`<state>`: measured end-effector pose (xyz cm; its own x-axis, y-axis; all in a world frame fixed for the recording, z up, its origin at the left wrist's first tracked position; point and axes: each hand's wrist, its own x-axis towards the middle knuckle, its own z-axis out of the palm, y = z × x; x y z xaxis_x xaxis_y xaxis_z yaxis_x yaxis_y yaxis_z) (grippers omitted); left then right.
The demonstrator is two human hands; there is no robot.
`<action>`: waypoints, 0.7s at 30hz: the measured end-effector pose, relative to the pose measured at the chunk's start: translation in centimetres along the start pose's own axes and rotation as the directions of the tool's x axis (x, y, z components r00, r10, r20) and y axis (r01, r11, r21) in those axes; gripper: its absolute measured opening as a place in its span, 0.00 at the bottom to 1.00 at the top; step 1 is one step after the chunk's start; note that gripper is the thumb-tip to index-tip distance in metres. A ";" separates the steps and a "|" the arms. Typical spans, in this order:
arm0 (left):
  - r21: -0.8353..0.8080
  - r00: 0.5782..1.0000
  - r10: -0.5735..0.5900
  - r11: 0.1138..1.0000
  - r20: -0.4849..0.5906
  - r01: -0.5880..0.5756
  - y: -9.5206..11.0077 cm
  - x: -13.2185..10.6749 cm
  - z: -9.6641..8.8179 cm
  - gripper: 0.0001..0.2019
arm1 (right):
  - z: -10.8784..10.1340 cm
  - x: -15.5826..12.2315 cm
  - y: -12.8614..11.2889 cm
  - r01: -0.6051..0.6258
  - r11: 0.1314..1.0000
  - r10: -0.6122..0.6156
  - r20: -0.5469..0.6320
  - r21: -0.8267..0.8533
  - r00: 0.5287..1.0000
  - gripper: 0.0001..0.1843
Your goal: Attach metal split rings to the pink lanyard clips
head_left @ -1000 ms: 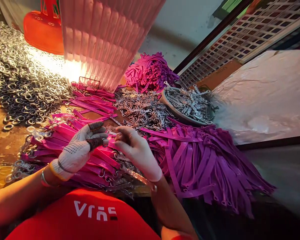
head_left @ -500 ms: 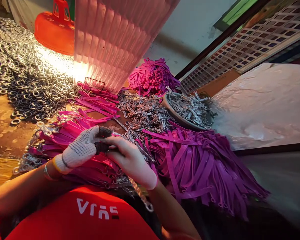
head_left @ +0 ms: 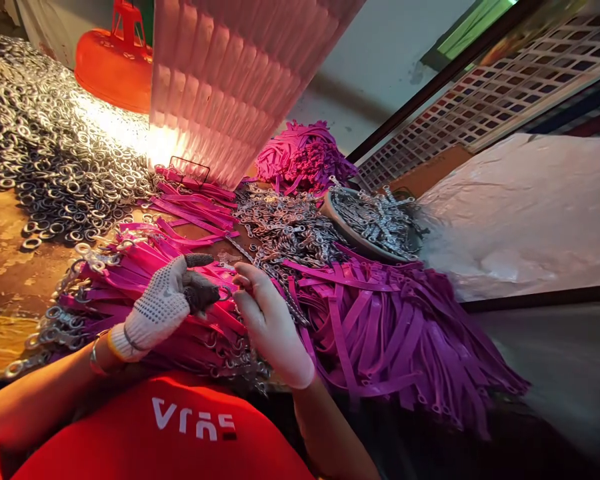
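My left hand (head_left: 163, 300), in a white dotted glove with dark fingers, is closed on a small metal ring (head_left: 225, 293) that pokes out past its fingertips. One dark finger stretches out above the others. Facing it, my right hand (head_left: 270, 320) wears a plain white glove. Its fingers are pinched together close to the ring, and what they hold is too small to make out. Beneath both hands lies a pile of magenta straps (head_left: 145, 267) with metal links at their ends.
Loose metal rings (head_left: 80, 160) are heaped at the left under an orange lamp (head_left: 113, 70). Short chains (head_left: 290, 223) lie mid-table, with more in a round bowl (head_left: 345, 230). Purple straps (head_left: 395, 327) spread at the right. A ribbed translucent panel (head_left: 230, 87) stands behind.
My hands, close together before, are now slightly apart, and the ring shows between them. The short chain hanging below my right wrist is no longer there.
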<state>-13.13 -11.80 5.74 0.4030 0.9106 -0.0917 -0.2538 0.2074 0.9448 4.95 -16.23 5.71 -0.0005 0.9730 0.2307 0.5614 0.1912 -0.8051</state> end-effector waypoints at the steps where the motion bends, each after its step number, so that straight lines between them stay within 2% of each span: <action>1: 0.007 1.000 -0.005 1.000 0.003 0.005 0.1 0.1 0.0 0.29 | -0.3 0.1 0.0 0.029 0.999 -0.028 0.026 -0.036 0.999 0.20; 4: 0.019 0.999 -0.029 0.999 0.043 0.028 0.3 0.3 0.1 0.28 | -0.7 0.5 -0.3 0.140 0.983 -0.124 0.132 -0.118 0.983 0.16; 6: 0.035 0.996 -0.052 0.998 0.074 0.050 0.1 0.5 0.4 0.24 | -0.6 0.8 -0.6 0.189 0.957 -0.142 0.214 -0.219 0.966 0.12; 7: 0.034 0.995 -0.064 0.998 0.079 0.062 -0.1 0.6 0.6 0.21 | -0.5 0.8 -0.7 0.207 0.932 -0.138 0.236 -0.298 0.962 0.14; 9: 0.012 0.994 -0.086 0.996 0.073 0.085 -0.4 0.9 1.0 0.16 | -0.3 0.7 -0.7 0.244 0.839 -0.156 0.215 -0.486 0.964 0.17; 11: -0.024 0.991 -0.110 0.993 0.072 0.112 -0.7 1.2 1.6 0.14 | -0.2 0.5 -0.4 0.292 0.710 -0.246 0.162 -0.641 0.956 0.18; 13: -0.029 0.985 -0.151 0.988 0.085 0.154 -0.8 1.8 2.2 0.13 | -0.3 0.2 0.3 0.331 0.605 -0.351 0.130 -0.725 0.927 0.18; 14: -0.023 0.981 -0.168 0.985 0.101 0.171 -0.8 2.2 2.4 0.14 | -0.4 0.1 0.7 0.335 0.584 -0.383 0.113 -0.740 0.917 0.19; 15: -0.011 0.975 -0.178 0.983 0.131 0.181 -0.7 2.9 2.6 0.14 | -0.5 0.0 1.3 0.324 0.596 -0.392 0.086 -0.735 0.916 0.19; 17: 0.094 0.953 -0.183 0.982 0.241 0.164 -0.4 5.1 2.7 0.15 | -0.8 0.0 2.5 0.255 0.708 -0.333 0.006 -0.658 0.943 0.21; 19: 0.401 0.923 -0.187 0.915 0.336 0.039 0.0 8.5 2.2 0.13 | -1.2 0.0 3.8 0.144 0.848 -0.207 -0.070 -0.510 0.976 0.20; 20: 0.595 0.912 -0.206 0.802 0.354 -0.050 0.2 10.5 1.8 0.11 | -1.4 0.0 4.3 0.087 0.899 -0.146 -0.107 -0.430 0.983 0.19; 21: 0.782 0.934 -0.178 0.607 0.310 -0.144 0.1 12.6 1.3 0.05 | -1.7 0.0 4.7 0.038 0.934 -0.097 -0.148 -0.356 0.984 0.18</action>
<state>-6.91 -0.76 5.14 0.6940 0.7027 -0.1564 0.4756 -0.2844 0.8324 9.00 -15.57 2.81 0.0675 0.9201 0.3857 0.8190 0.1697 -0.5482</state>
